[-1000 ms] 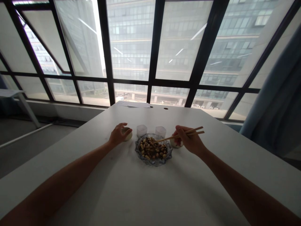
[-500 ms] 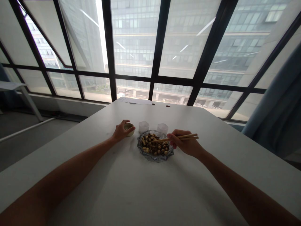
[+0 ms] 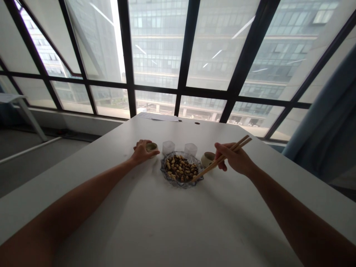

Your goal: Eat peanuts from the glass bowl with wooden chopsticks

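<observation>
My left hand (image 3: 141,151) is wrapped round a small greenish cup (image 3: 151,147) left of the bowl. A pair of wooden chopsticks (image 3: 233,149) is held in my right hand (image 3: 232,157), their tips at the right front rim of a clear scalloped glass bowl (image 3: 182,184). That bowl holds brown nuts and dark seeds (image 3: 180,168). A second greenish cup (image 3: 207,159) stands at the bowl's right, partly behind the chopsticks. Whether anything is between the chopstick tips is too small to tell.
Behind the bowl two frosted white containers (image 3: 168,147) (image 3: 190,149) stand side by side. Papers (image 3: 158,117) lie at the far edge of the white table (image 3: 167,222). Windows rise beyond it, and a blue curtain (image 3: 319,122) hangs on the right.
My right hand has moved right, uncovering the second cup. The chopstick tips went from among the nuts to the bowl's right front rim, and the sticks are steeper. My left hand still holds its cup.
</observation>
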`<state>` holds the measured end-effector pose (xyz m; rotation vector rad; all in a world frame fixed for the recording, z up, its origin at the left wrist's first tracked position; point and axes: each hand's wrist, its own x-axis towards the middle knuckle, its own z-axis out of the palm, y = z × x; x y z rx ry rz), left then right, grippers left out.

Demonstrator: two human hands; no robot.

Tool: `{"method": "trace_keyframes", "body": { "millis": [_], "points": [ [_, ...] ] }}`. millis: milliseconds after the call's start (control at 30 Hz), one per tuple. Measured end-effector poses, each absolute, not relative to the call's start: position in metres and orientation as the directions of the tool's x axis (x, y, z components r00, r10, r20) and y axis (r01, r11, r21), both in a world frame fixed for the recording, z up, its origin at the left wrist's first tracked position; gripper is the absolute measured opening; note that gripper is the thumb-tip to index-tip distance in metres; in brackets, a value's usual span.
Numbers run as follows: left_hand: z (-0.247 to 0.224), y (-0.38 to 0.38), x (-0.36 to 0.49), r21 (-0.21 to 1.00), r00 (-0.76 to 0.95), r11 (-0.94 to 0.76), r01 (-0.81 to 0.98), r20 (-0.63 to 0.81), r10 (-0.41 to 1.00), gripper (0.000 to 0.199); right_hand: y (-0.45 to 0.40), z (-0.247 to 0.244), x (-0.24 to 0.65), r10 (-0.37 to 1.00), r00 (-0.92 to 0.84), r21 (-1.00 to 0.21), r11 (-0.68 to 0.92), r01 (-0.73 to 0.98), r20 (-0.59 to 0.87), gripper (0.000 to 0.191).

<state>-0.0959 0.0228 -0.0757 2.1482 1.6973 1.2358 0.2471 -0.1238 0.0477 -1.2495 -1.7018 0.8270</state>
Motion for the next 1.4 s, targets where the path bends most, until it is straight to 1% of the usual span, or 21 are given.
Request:
{"method": "trace_keyframes", "body": {
  "millis": [100,167,300,433,500,600,700,800,933,1133,1267,1400],
  "points": [
    [-0.075,0.023,-0.096,0.564,0.026,-0.352,0.747,0.503,0.864,0.068,-0.125,0.044,0.241,0.964,-0.176,-0.865,0.258,0.431,0.200,0.069],
    [-0.075,0.023,-0.096,0.564,0.027,-0.350,0.748,0.501,0.865,0.068,-0.123,0.036,0.234,0.956,-0.201,-0.856,0.284,0.433,0.215,0.068],
    [-0.077,0.025,-0.097,0.558,0.031,-0.375,0.740,0.529,0.848,0.068,-0.118,0.021,0.224,0.929,-0.183,-0.826,0.370,0.426,0.322,0.062],
    [-0.079,0.027,-0.097,0.567,0.053,-0.445,0.693,0.575,0.816,0.067,-0.118,0.018,0.227,0.888,-0.041,-0.814,0.438,0.382,0.458,0.058],
    [-0.080,0.027,-0.097,0.591,0.071,-0.470,0.656,0.572,0.817,0.066,-0.120,0.019,0.229,0.873,-0.007,-0.815,0.458,0.355,0.488,0.057],
    [-0.079,0.025,-0.097,0.662,0.086,-0.461,0.591,0.516,0.852,0.068,-0.124,0.020,0.227,0.865,-0.060,-0.801,0.486,0.351,0.498,0.055],
    [-0.078,0.023,-0.096,0.709,0.098,-0.441,0.550,0.470,0.877,0.068,-0.126,0.017,0.224,0.861,-0.153,-0.768,0.503,0.397,0.485,0.053],
    [-0.076,0.020,-0.096,0.720,0.100,-0.429,0.546,0.453,0.886,0.068,-0.126,0.015,0.224,0.867,-0.207,-0.747,0.497,0.441,0.453,0.049],
    [-0.074,0.018,-0.095,0.727,0.101,-0.425,0.540,0.446,0.889,0.069,-0.127,0.018,0.224,0.863,-0.257,-0.734,0.505,0.455,0.434,0.045],
    [-0.075,0.020,-0.095,0.731,0.098,-0.414,0.542,0.435,0.895,0.069,-0.131,0.028,0.224,0.824,-0.358,-0.654,0.567,0.500,0.440,0.043],
    [-0.075,0.022,-0.096,0.720,0.096,-0.420,0.553,0.445,0.890,0.068,-0.134,0.030,0.222,0.802,-0.382,-0.599,0.598,0.533,0.460,0.045],
    [-0.076,0.023,-0.095,0.726,0.090,-0.419,0.545,0.446,0.890,0.068,-0.137,0.031,0.219,0.789,-0.429,-0.560,0.614,0.555,0.440,0.045]
  ]
}}
